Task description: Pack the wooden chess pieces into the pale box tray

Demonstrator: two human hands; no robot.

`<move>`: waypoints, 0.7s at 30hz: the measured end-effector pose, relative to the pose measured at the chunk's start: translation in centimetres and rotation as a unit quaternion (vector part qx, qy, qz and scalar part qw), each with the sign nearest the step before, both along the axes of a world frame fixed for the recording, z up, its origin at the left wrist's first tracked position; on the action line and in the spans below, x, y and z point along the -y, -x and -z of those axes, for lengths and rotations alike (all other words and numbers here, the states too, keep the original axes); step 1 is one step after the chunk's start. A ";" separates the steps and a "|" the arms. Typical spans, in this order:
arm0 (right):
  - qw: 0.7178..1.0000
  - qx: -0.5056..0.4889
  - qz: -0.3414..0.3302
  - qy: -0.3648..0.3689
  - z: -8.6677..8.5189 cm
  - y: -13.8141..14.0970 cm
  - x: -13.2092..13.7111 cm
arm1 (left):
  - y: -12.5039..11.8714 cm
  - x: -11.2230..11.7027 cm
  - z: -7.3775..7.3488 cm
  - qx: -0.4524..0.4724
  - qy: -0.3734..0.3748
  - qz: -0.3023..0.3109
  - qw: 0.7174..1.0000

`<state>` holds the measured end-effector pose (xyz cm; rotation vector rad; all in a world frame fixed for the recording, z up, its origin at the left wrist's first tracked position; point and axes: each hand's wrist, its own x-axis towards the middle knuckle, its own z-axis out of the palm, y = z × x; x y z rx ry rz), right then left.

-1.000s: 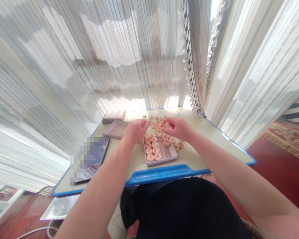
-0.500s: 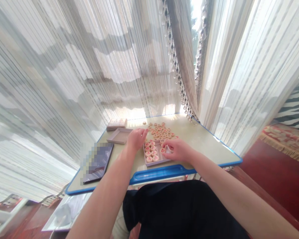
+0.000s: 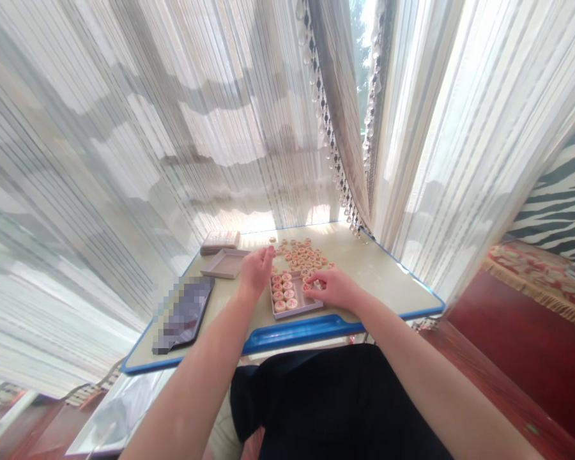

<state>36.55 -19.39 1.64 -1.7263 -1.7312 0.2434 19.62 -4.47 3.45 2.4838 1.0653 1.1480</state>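
Observation:
A shallow box stands near the front of the table, with xiangqi pieces bearing red characters set in two columns along its left side. My right hand is over the box's right part, thumb and fingers pinched on a round xiangqi piece. To the left of the box, my left hand hovers with its fingers drawn together; whatever they may hold is hidden. Behind the box, many loose xiangqi pieces lie scattered in a heap.
A second shallow tray, like a box lid, lies left of my left hand. Behind it is a thick rectangular packet. A dark tablet rests at the table's left. A blue trough runs along the table's front edge; curtains hang behind.
The view has shifted, moving everything slightly left. My left hand's fingers have closed more tightly. My right hand stays over the box with the piece, its fingers slightly changed.

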 end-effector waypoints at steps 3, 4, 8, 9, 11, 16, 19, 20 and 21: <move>1.000 0.009 -0.004 0.001 0.1 -0.1 0.1 | 0.3 0.9 0.4 -0.011 -0.045 -0.026 0.999; 1.000 0.016 -0.007 0.003 0.1 -0.1 0.1 | 0.4 1.2 0.5 -0.031 -0.061 -0.033 0.997; 0.999 0.041 -0.014 0.005 0.1 0.0 0.0 | 0.5 2.1 0.9 -0.099 -0.107 -0.055 0.988; 0.999 0.044 -0.015 0.005 0.1 0.1 0.0 | 0.5 2.2 0.9 -0.106 -0.112 -0.060 0.986; 0.999 0.043 -0.016 0.010 0.0 0.1 -0.1 | 0.5 2.3 0.9 -0.109 -0.117 -0.064 0.985; 0.999 0.040 -0.022 0.025 -0.2 0.4 -0.2 | 0.8 2.2 0.8 -0.086 -0.115 -0.059 0.988; 0.998 0.044 -0.025 0.029 -0.3 0.5 -0.1 | 1.0 2.0 0.7 -0.070 -0.110 -0.066 0.989; 0.998 0.044 -0.027 0.030 -0.3 0.5 -0.1 | 1.1 1.9 0.7 -0.066 -0.110 -0.069 0.989; 0.998 0.044 -0.028 0.030 -0.3 0.4 0.0 | 1.1 1.9 0.7 -0.063 -0.111 -0.072 0.989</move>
